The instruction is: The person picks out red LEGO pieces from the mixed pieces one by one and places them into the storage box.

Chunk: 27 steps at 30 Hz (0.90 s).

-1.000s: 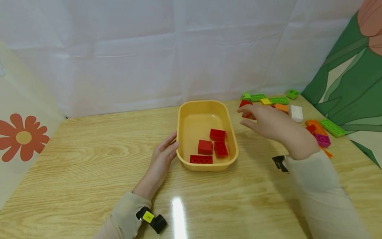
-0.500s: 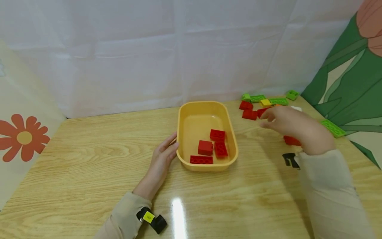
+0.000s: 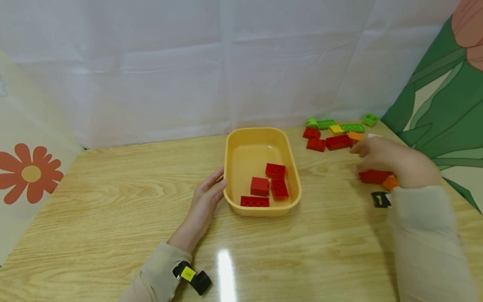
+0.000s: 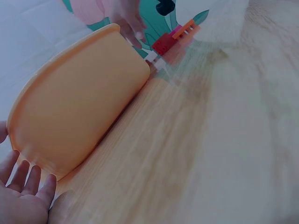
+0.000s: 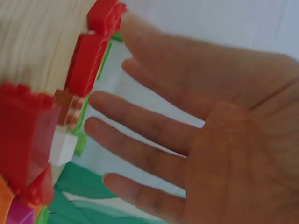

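A yellow plastic bin (image 3: 262, 212) stands on the table with several red toy bricks inside, among them a squarish red brick (image 3: 259, 186). My left hand (image 3: 202, 204) rests its fingers against the bin's outer left side; the left wrist view shows its fingers (image 4: 32, 179) extended along the wall. Over the loose bricks at the right hovers my right hand (image 3: 396, 161), holding nothing. Its fingers are spread in the right wrist view, apart from a long red brick (image 5: 86, 65) nearby. Another red brick (image 3: 373, 176) lies below this hand, partly covered by it.
Green bricks (image 3: 352, 128), a yellow brick (image 3: 335, 129) and an orange brick (image 3: 355, 136) lie along the back right edge. A white block (image 5: 63, 146) and a purple brick (image 5: 21, 212) show in the right wrist view. A white cloth (image 3: 151, 75) hangs behind the table.
My right hand has moved right across the loose bricks, uncovering red bricks at the back and covering the white block and others farther right. The left hand and bin have stayed put.
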### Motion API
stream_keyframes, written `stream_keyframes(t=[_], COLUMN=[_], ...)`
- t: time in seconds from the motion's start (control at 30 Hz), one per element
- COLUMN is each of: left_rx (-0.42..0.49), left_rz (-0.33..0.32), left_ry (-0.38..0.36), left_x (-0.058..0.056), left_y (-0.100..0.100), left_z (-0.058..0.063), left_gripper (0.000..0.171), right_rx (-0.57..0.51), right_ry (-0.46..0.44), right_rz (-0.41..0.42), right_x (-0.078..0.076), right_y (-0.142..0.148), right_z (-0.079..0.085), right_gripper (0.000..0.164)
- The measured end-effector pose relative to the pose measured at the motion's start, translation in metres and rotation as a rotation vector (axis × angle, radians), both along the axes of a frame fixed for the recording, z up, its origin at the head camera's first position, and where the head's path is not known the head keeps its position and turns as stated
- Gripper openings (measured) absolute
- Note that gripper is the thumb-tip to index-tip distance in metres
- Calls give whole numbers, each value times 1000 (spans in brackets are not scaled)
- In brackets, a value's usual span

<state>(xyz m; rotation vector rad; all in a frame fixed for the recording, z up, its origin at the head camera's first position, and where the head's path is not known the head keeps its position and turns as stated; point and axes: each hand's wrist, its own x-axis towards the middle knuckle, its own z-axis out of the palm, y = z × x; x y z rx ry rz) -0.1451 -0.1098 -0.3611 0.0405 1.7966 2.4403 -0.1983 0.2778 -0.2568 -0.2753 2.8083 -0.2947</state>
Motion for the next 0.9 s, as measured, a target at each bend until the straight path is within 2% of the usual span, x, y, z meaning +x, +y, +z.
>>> stream_keyframes(t=[0.1, 0.33, 0.63, 0.9], left_rx=[2, -6, -24, -11], left_rz=[-1, -5, -1, 4], left_ry=[1, -4, -9, -13], left_x=[0, 0, 0, 1], left_y=[0, 0, -3, -4], left_z=[0, 1, 0, 0], left_gripper=[48, 49, 48, 48], right_rx=[-54, -53, -82, -78], right_ry=[-44, -48, -104, -114], right_rz=[-16, -34, -3, -45], right_x=[0, -3, -7, -12], right_y=[14, 32, 34, 29], right_z=[-3, -14, -26, -32], right_gripper=[63, 63, 62, 62])
